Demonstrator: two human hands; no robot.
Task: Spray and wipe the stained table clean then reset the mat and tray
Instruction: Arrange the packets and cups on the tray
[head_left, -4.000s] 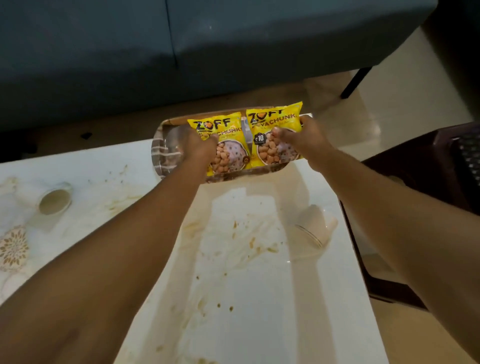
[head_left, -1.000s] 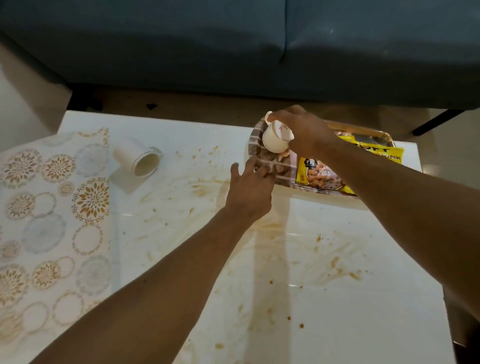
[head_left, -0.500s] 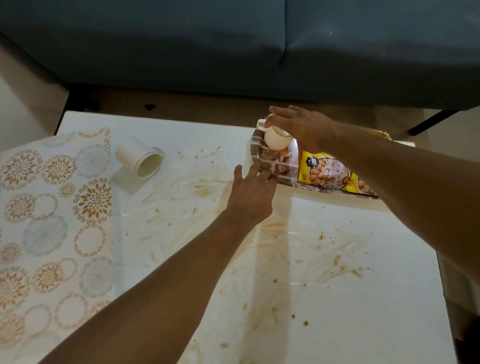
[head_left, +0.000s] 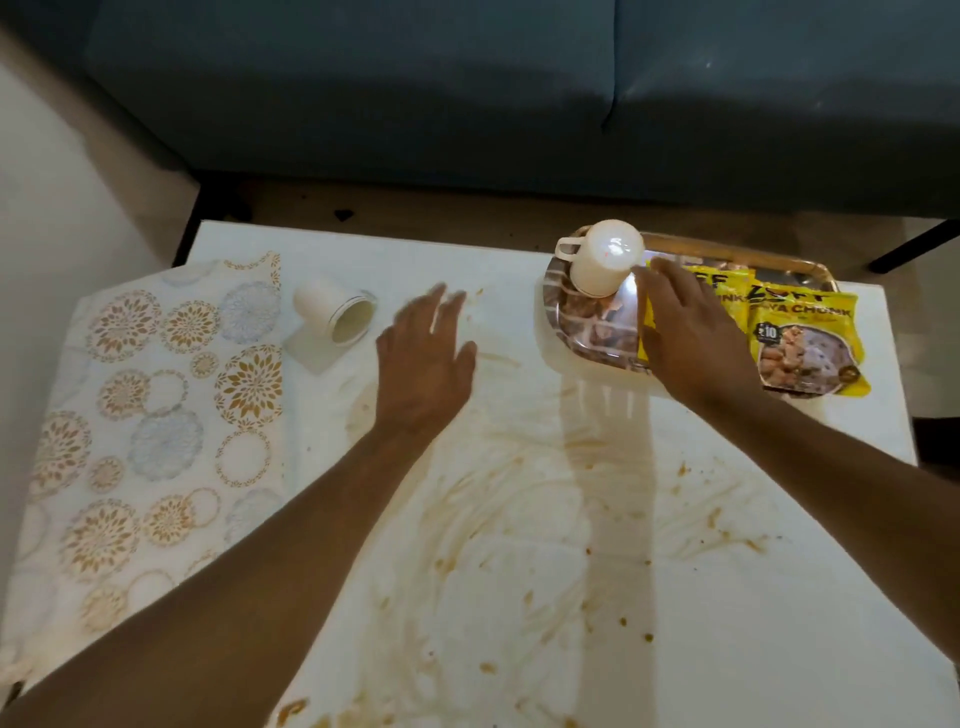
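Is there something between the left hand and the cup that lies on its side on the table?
Nothing visible. The left hand hovers open over stained table; only bare tabletop separates it from the tipped cup to its left.

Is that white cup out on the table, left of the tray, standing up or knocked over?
Knocked over. The cup lies on its side on the table, its open mouth facing the camera.

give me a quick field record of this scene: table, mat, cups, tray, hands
table: white top, brown stains and smears
mat: patterned, on the table's left side
tray: far right of the table, holds an upside-down cup and yellow snack packets
second cup: on its side beside the mat
left hand: open, over the table
right hand: open, over the tray
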